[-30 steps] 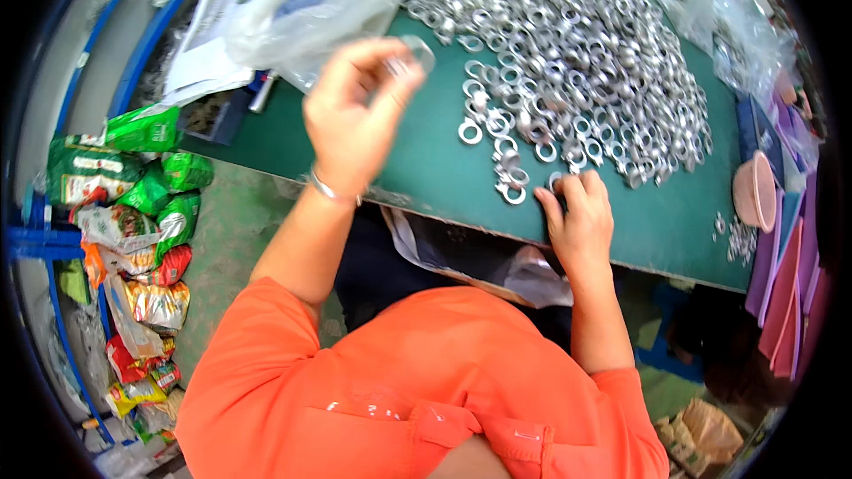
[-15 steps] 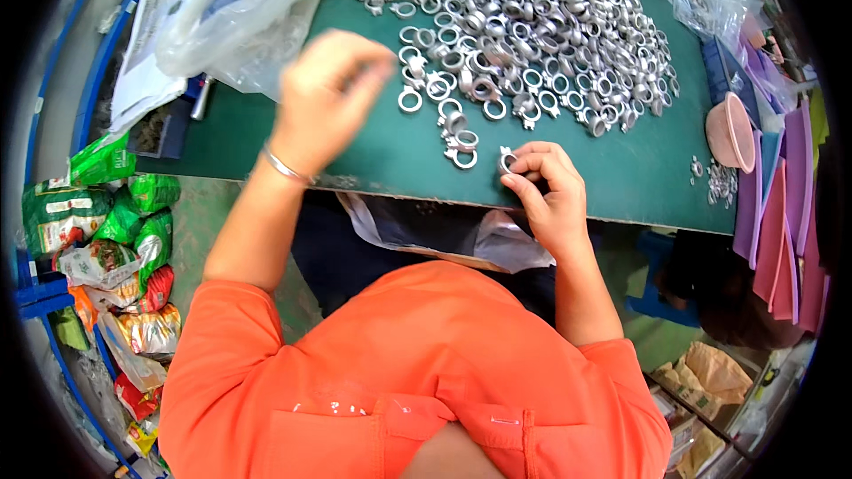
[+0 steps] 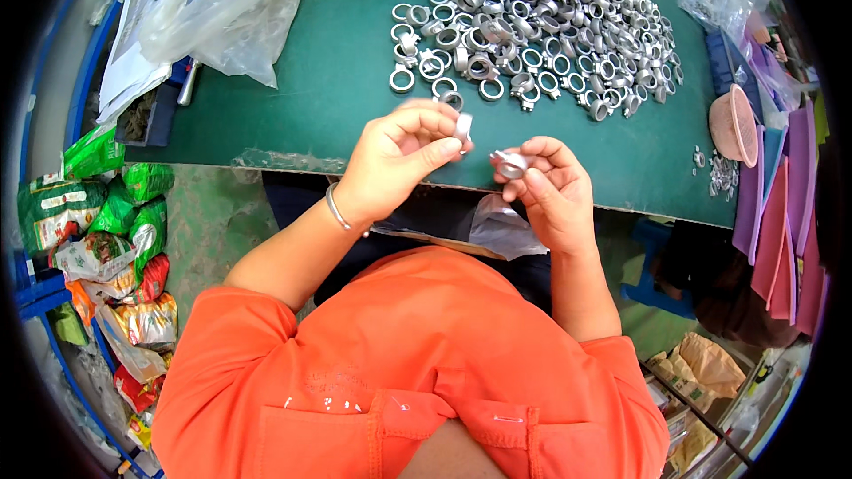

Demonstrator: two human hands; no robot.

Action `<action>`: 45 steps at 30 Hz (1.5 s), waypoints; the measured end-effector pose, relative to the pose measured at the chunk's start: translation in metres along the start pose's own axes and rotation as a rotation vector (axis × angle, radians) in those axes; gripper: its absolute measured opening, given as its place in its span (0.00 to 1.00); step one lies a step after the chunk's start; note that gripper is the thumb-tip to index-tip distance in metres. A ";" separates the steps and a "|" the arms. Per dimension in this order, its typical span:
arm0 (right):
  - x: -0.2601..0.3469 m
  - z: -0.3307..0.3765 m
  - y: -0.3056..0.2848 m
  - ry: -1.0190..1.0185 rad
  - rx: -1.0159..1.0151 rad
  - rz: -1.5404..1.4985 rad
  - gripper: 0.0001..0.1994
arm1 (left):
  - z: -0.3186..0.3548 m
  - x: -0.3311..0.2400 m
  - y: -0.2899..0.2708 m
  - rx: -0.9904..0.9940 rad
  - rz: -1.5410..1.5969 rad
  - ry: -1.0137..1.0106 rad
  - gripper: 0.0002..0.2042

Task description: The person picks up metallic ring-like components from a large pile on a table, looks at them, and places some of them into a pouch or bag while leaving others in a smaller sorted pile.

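A small metal ring [image 3: 463, 127] is being pinched by the left hand [image 3: 395, 160]. Another ring fitting [image 3: 512, 162] is being gripped in the right hand [image 3: 550, 195], fingers closed, both raised near the green table [image 3: 302, 98] edge, seemingly for joining.

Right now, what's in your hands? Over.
Left hand pinching one small metal ring. Right hand pinching another metal ring. Ring pile beyond on green table.

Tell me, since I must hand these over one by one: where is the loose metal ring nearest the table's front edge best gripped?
Probably pinch the metal ring across its outer rim from above: it lies flat on the green table, apart from the heap, hole facing up.
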State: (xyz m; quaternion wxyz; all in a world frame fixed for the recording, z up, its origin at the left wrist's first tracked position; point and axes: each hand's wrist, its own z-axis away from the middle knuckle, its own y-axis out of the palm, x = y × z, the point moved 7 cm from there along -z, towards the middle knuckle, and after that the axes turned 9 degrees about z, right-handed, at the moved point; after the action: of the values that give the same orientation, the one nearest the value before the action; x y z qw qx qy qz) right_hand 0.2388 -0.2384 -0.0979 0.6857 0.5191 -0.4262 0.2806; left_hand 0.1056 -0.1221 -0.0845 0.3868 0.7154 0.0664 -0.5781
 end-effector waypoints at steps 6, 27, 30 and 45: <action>-0.004 -0.004 0.000 -0.028 -0.004 -0.111 0.10 | 0.018 0.019 0.009 0.036 0.697 -0.269 0.08; 0.018 -0.013 0.050 -0.509 -0.022 1.297 0.11 | 0.009 -0.040 0.007 -0.100 -1.005 0.485 0.11; 0.015 -0.021 0.054 -0.531 0.002 1.439 0.12 | -0.017 -0.033 0.013 -0.066 -1.114 0.539 0.10; 0.007 -0.012 0.014 -0.112 0.020 0.111 0.05 | 0.014 0.022 -0.006 -0.090 0.456 -0.362 0.09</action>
State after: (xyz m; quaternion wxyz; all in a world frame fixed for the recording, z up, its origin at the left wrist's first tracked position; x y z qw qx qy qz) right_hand 0.2339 -0.2228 -0.0866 0.6390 0.5163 -0.4891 0.2932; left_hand 0.0990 -0.1346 -0.1072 0.5436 0.5794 -0.1407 -0.5908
